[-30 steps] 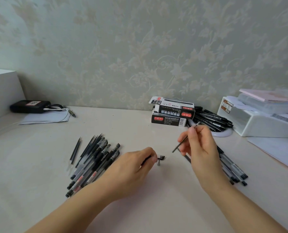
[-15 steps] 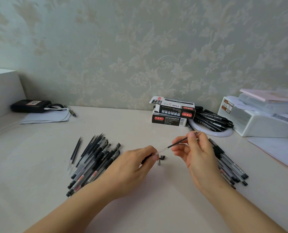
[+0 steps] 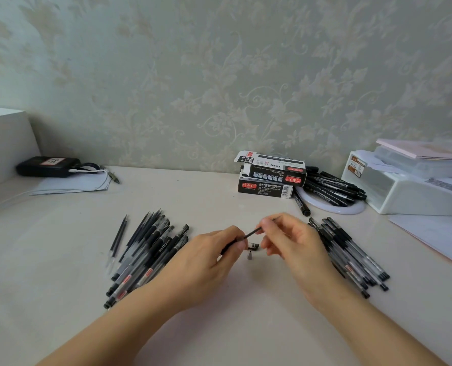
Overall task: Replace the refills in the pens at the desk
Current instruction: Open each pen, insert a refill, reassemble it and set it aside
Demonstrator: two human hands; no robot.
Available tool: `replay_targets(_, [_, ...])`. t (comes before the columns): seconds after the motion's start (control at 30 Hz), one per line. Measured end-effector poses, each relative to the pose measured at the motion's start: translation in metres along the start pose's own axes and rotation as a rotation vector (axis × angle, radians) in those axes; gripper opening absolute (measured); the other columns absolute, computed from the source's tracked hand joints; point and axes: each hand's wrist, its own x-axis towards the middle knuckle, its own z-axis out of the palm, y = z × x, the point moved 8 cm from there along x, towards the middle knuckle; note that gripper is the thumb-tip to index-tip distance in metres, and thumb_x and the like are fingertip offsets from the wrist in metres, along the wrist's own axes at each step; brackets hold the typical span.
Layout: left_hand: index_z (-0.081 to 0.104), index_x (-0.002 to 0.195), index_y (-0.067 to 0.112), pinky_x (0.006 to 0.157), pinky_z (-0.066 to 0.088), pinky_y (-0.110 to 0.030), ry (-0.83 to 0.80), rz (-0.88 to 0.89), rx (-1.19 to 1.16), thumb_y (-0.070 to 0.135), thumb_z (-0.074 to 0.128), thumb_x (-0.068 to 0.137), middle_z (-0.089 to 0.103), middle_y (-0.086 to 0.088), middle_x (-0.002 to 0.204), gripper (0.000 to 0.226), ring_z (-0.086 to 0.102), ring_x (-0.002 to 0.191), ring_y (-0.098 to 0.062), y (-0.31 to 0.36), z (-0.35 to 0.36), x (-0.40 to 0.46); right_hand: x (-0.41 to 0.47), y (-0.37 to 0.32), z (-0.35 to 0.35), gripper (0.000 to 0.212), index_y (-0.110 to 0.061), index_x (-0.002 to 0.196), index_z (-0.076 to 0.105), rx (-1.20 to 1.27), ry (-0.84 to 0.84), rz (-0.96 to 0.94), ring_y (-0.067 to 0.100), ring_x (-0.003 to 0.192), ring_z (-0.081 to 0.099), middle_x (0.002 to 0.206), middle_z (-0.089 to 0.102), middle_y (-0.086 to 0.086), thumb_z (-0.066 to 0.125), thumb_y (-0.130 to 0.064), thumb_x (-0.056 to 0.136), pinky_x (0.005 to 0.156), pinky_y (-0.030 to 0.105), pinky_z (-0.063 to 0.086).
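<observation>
The left hand [image 3: 206,262] grips a pen barrel [image 3: 229,245], mostly hidden under its fingers. The right hand [image 3: 289,241] pinches a thin refill [image 3: 254,231], its lower end seemingly at the barrel's mouth. On the desk [image 3: 219,334] just below lie a small metal tip [image 3: 249,256] and a cap piece [image 3: 253,246]; a skewed push could bend the refill, or a knuckle knock the tip rolling.
</observation>
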Motion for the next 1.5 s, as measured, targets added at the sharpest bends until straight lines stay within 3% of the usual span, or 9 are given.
replay_targets(0.13, [0.052,0.099,0.032,0.055,0.034,-0.026,0.038,-0.010,0.018,0.040,0.038,0.100,0.051,0.021,0.071,0.016,0.047,0.065,-0.006,-0.003,-0.003,0.000,-0.005,0.000,0.012,0.019,-0.030,0.094,0.070,-0.309,-0.107,-0.052,0.005,0.060,0.057,0.088,0.068,-0.009,0.076,-0.040,0.080,0.061,0.012,0.043])
replay_targets(0.27, [0.048,0.107,0.033,0.055,0.032,-0.026,0.066,-0.041,0.063,0.040,0.038,0.101,0.051,0.019,0.069,0.014,0.047,0.066,-0.004,-0.010,-0.005,-0.002,-0.006,-0.008,0.007,0.021,-0.027,0.088,0.067,-0.571,-0.038,-0.197,0.008,0.056,0.048,0.081,0.059,-0.007,0.084,-0.029,0.074,0.059,0.012,0.038])
replay_targets(0.4, [0.046,0.108,0.035,0.054,0.031,-0.027,0.074,-0.078,0.095,0.038,0.037,0.101,0.049,0.013,0.068,0.011,0.046,0.066,-0.006,-0.015,-0.005,-0.002,-0.006,0.001,0.012,0.017,-0.023,0.082,0.068,-0.580,-0.073,-0.200,0.009,0.060,0.051,0.076,0.060,-0.005,0.083,-0.026,0.075,0.062,0.014,0.041])
replay_targets(0.63, [0.048,0.104,0.034,0.052,0.030,-0.025,0.119,-0.110,0.161,0.035,0.041,0.099,0.049,0.022,0.074,0.009,0.047,0.067,0.004,-0.024,-0.007,0.002,-0.005,0.005,0.020,0.010,-0.019,0.079,0.067,-0.697,-0.099,-0.308,0.007,0.067,0.053,0.072,0.056,-0.009,0.076,-0.018,0.083,0.063,0.012,0.038])
replay_targets(0.73, [0.048,0.105,0.035,0.053,0.030,-0.022,0.131,-0.112,0.179,0.036,0.042,0.099,0.050,0.023,0.082,0.009,0.047,0.071,0.008,-0.026,-0.006,0.004,0.000,0.007,0.015,0.010,-0.018,0.081,0.064,-0.599,-0.069,-0.247,0.004,0.064,0.056,0.066,0.060,-0.010,0.071,-0.018,0.088,0.062,0.011,0.041])
replay_targets(0.83, [0.049,0.106,0.036,0.052,0.029,-0.019,0.131,-0.100,0.196,0.036,0.043,0.099,0.050,0.024,0.083,0.010,0.048,0.073,0.010,-0.027,-0.004,0.005,0.009,0.015,0.005,0.008,-0.014,0.083,0.065,-0.283,0.000,-0.089,0.005,0.056,0.058,0.068,0.068,0.003,0.069,-0.014,0.089,0.058,0.017,0.047])
replay_targets(0.97, [0.051,0.108,0.037,0.053,0.028,-0.017,0.129,-0.076,0.196,0.035,0.045,0.099,0.051,0.024,0.085,0.012,0.048,0.074,0.012,-0.026,-0.003,0.007,0.016,0.017,-0.001,0.003,-0.007,0.087,0.067,-0.004,0.061,-0.044,0.010,0.059,0.064,0.071,0.072,0.008,0.067,-0.005,0.090,0.057,0.017,0.050])
replay_targets(1.23, [0.052,0.111,0.040,0.054,0.030,-0.016,0.105,-0.040,0.212,0.037,0.047,0.097,0.057,0.021,0.094,0.016,0.049,0.072,0.013,-0.025,0.001,0.008,0.018,0.021,0.011,0.007,-0.011,0.090,0.070,0.003,-0.095,-0.033,0.012,0.066,0.069,0.077,0.074,0.004,0.069,-0.004,0.088,0.063,0.017,0.053])
replay_targets(1.5, [0.055,0.109,0.041,0.056,0.043,-0.026,0.072,0.007,0.216,0.037,0.048,0.096,0.057,0.016,0.090,0.015,0.050,0.066,-0.002,-0.018,0.003,0.008,0.016,0.022,0.013,0.010,-0.015,0.088,0.070,-0.002,-0.145,-0.057,0.012,0.066,0.068,0.075,0.073,0.004,0.071,-0.005,0.086,0.062,0.018,0.053])
